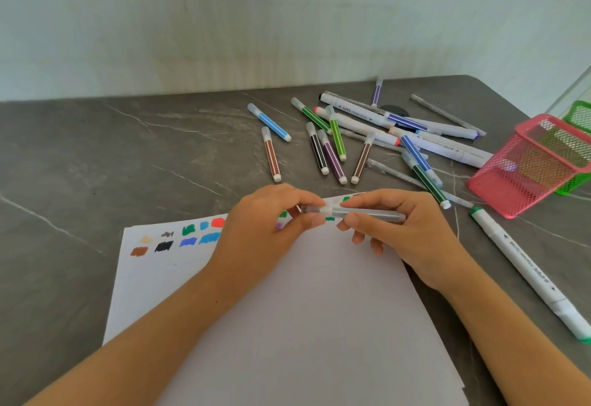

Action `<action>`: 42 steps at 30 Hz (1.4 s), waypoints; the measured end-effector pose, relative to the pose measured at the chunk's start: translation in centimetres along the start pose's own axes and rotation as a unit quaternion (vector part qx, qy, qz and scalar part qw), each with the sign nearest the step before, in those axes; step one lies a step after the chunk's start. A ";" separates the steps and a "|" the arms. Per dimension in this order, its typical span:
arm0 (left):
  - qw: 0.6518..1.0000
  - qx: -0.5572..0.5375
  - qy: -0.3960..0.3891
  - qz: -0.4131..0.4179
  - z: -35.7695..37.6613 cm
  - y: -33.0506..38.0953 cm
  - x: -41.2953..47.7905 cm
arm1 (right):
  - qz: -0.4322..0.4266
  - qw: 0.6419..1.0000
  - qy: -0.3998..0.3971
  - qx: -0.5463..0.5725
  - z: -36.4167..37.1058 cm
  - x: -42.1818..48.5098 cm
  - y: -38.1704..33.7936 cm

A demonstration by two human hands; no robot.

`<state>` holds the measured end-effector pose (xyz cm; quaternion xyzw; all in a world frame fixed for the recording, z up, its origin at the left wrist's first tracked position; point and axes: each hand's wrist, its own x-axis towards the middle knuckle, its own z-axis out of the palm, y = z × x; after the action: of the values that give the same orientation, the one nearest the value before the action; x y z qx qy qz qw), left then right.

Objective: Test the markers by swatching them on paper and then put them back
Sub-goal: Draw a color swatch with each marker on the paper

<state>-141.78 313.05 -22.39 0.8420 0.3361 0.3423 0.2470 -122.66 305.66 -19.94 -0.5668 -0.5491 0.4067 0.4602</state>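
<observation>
Both hands hold one translucent grey marker (pixel 358 213) level above the white paper (pixel 313 303). My left hand (pixel 268 229) pinches its left end, where the cap sits; my right hand (pixel 406 232) grips the barrel. Colour swatches (pixel 179 239) run along the paper's top edge, partly hidden behind my hands. Several capped markers (pixel 335 143) lie scattered on the table beyond the paper. A long white marker with green ends (pixel 527 274) lies to the right of the paper.
A pink mesh basket (pixel 527 165) lies tipped on its side at the right, with a green mesh basket (pixel 579 117) behind it. The grey marble-patterned table (pixel 96 165) meets a pale wall at the back.
</observation>
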 end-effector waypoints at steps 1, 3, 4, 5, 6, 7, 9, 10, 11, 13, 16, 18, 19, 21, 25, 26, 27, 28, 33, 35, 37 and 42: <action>1.000 0.013 0.006 0.013 0.0 0.0 -0.1 | -0.011 1.000 -0.001 -0.019 0.0 0.0 0.0; 0.998 0.042 0.015 0.033 0.2 0.1 -0.3 | -0.034 0.998 -0.002 -0.049 0.1 0.0 0.2; 0.998 0.050 0.018 0.039 0.2 0.2 -0.3 | -0.042 0.997 -0.002 -0.060 0.1 0.0 0.3; 0.998 0.053 0.019 0.041 0.3 0.2 -0.4 | -0.049 0.996 -0.001 -0.068 0.2 0.0 0.4; 0.998 0.052 0.020 0.042 0.4 0.2 -0.4 | -0.058 0.995 0.001 -0.077 0.3 -0.1 0.5; 0.998 0.048 0.021 0.041 0.4 0.2 -0.4 | -0.068 0.994 0.004 -0.087 0.4 -0.1 0.6; 0.998 0.041 0.024 0.039 0.4 0.2 -0.4 | -0.091 0.990 0.013 -0.103 0.6 -0.2 0.8; 0.998 0.038 0.025 0.039 0.5 0.2 -0.4 | -0.101 0.988 0.018 -0.111 0.7 -0.2 0.8; 0.998 0.034 0.025 0.039 0.5 0.3 -0.5 | -0.111 0.986 0.022 -0.119 0.8 -0.3 0.9; 0.999 0.024 0.024 0.037 0.4 0.4 -0.5 | -0.127 0.983 0.029 -0.128 0.8 -0.3 1.0; 0.999 0.014 0.017 0.028 0.4 0.6 -0.6 | -0.151 0.977 0.036 -0.146 0.8 -0.3 1.2; 1.000 0.015 0.008 0.024 0.3 0.7 -0.5 | -0.162 0.974 0.043 -0.155 0.8 -0.3 1.4; 1.000 0.018 0.006 0.023 0.3 0.8 -0.5 | -0.171 0.971 0.045 -0.158 0.8 -0.3 1.5; 0.999 0.017 0.007 0.026 0.2 0.7 -0.5 | -0.190 0.967 0.046 -0.163 0.9 -0.3 1.6; 0.999 0.003 0.002 0.040 0.1 0.7 -0.7 | -0.220 0.959 0.049 -0.173 0.9 -0.6 1.9; 0.999 0.001 0.001 0.046 0.1 0.8 -0.7 | -0.224 0.957 0.050 -0.176 0.8 -0.6 1.9; 0.999 0.003 0.002 0.052 0.1 0.8 -0.7 | -0.227 0.956 0.051 -0.180 0.8 -0.7 2.0; 0.998 0.003 0.002 0.057 0.1 0.9 -0.7 | -0.232 0.954 0.052 -0.183 0.7 -0.8 2.0; 0.998 -0.005 -0.005 0.064 0.2 1.5 -0.7 | -0.254 0.947 0.058 -0.186 0.5 -1.2 1.8; 0.998 0.000 -0.010 0.063 0.3 1.6 -0.7 | -0.260 0.945 0.066 -0.189 0.6 -1.4 1.9; 0.998 -0.001 -0.017 0.057 0.2 1.5 -0.7 | -0.266 0.940 0.068 -0.202 0.7 -1.4 2.0; 0.998 -0.008 -0.048 0.028 0.3 0.9 -1.3 | -0.249 0.944 0.045 -0.211 0.4 -1.4 2.3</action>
<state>-141.85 311.42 -22.52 0.8645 0.2977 0.3106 0.2599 -122.56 304.33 -22.37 -0.5141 -0.7248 0.1281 0.4405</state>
